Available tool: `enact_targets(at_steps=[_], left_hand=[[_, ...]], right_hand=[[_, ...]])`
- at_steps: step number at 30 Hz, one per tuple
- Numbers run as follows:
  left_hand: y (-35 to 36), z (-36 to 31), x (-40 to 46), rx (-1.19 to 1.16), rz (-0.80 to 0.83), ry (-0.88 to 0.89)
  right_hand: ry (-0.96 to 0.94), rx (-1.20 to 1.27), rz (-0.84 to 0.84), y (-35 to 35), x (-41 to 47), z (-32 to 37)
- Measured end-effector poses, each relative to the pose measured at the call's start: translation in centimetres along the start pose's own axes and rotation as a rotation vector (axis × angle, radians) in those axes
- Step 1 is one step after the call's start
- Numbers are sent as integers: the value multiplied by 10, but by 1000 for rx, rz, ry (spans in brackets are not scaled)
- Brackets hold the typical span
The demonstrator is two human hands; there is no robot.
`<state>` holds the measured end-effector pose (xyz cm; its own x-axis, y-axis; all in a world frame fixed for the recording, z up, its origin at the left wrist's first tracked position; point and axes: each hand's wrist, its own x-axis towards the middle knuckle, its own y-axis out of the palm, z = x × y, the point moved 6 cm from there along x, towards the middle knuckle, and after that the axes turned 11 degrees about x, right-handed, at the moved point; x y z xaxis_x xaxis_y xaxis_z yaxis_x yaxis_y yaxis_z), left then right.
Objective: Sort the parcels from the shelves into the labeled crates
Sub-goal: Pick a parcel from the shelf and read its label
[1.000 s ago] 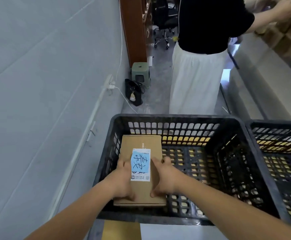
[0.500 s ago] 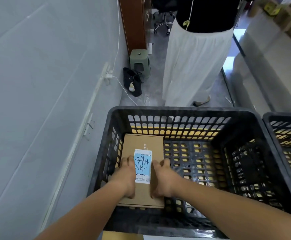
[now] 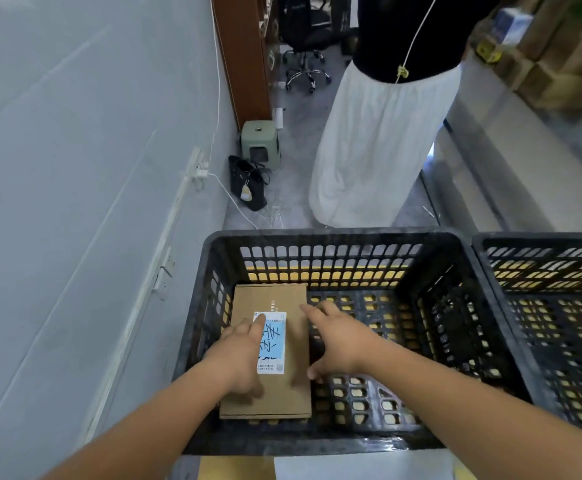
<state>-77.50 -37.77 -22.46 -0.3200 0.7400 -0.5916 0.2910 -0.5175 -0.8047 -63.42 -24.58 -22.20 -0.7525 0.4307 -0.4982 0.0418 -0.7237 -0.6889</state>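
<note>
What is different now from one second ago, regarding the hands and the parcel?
Both hands have let go of the parcel: the left hand now lies open on top, and the right hand has opened beside its right edge. The parcel stays flat in the left crate.

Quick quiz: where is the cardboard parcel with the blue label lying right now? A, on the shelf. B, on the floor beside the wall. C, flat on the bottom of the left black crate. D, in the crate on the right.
C: the parcel lies flat against the left black crate's left wall.
</note>
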Motion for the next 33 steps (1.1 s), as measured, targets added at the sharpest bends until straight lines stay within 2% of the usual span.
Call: enact_targets(at_steps=[8,14,24,33], left_hand=[[-70,-39,-25,76,-193,160],[-118,-108,-40,237,-333,299],[-125,-277,-86,354,-416,487],[-77,-492,-139,349,-437,690]], right_hand=[[24,-17,-176,-75,-81,-9],[75,-206,-352,-116,-158,-36],[246,-174,-530,-122,-305,-120],[446,-6,-661,-100,-502,-243]])
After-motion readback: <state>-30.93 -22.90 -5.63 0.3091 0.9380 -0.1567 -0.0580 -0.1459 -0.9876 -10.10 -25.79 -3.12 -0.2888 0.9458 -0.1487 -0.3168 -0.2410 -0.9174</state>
